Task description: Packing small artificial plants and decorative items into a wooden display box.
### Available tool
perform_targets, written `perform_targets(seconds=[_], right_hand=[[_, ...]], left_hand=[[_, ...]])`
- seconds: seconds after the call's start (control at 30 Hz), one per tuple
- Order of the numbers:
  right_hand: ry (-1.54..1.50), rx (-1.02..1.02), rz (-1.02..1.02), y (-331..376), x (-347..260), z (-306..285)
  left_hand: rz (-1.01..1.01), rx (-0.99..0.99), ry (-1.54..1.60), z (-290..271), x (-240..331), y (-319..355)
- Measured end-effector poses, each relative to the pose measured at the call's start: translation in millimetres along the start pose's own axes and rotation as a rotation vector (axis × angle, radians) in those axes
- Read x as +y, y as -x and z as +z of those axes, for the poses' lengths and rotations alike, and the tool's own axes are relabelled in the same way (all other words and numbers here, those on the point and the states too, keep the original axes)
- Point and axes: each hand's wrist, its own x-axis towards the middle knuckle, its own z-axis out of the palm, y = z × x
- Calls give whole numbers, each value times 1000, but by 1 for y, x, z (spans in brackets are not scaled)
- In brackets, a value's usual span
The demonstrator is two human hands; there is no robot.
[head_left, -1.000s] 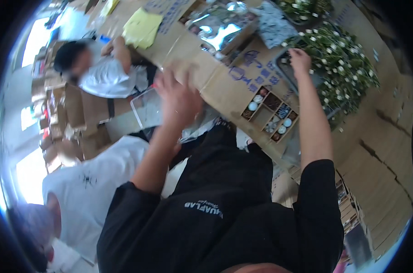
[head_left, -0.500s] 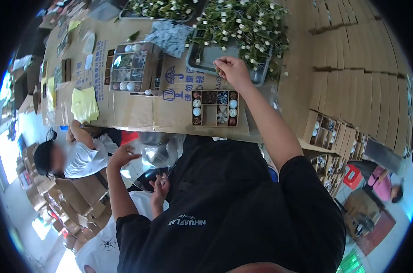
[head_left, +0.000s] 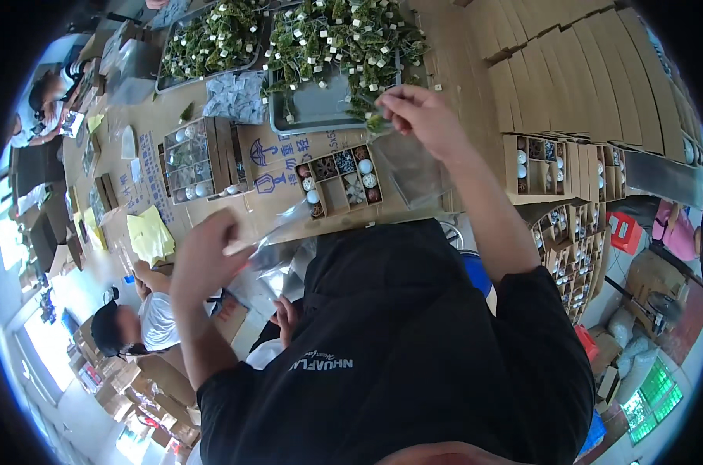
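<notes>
My right hand is pinched over the near right corner of a grey tray, with a small green sprig at its fingertips. Heaped in that tray are green sprigs with small white tags. Below it lies a divided cardboard box of white and brown balls and other ornaments, turned slightly; one long compartment is bare. My left hand, smeared by motion, hovers off the table's near edge beside clear plastic film; whether it holds anything is unclear. A clear plastic sheet lies right of the box.
Lidded ornament boxes, bluish-grey packets and yellow papers lie leftward. Tall cardboard stacks and filled boxes stand at right. A seated co-worker is at left; another person's hand is close beside me.
My view has shifted, so the table appears turned. My left hand has risen toward the table edge. A green sprig now shows clearly at my right fingertips.
</notes>
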Motion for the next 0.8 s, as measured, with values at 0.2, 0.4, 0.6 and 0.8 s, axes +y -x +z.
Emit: perform_targets(seconds=[0.2, 0.4, 0.6, 0.8], right_hand=[[-595, -250, 186, 14, -39, -77], [742, 594, 52, -48, 37, -129], [1124, 624, 311, -141, 107, -126], [1226, 681, 373, -124, 107, -122]], left_hand=[[790, 203, -46, 153, 93, -110], [775, 177, -383, 310, 81, -210], [714, 318, -141, 280, 72, -187], [437, 389, 114, 226, 24, -165]])
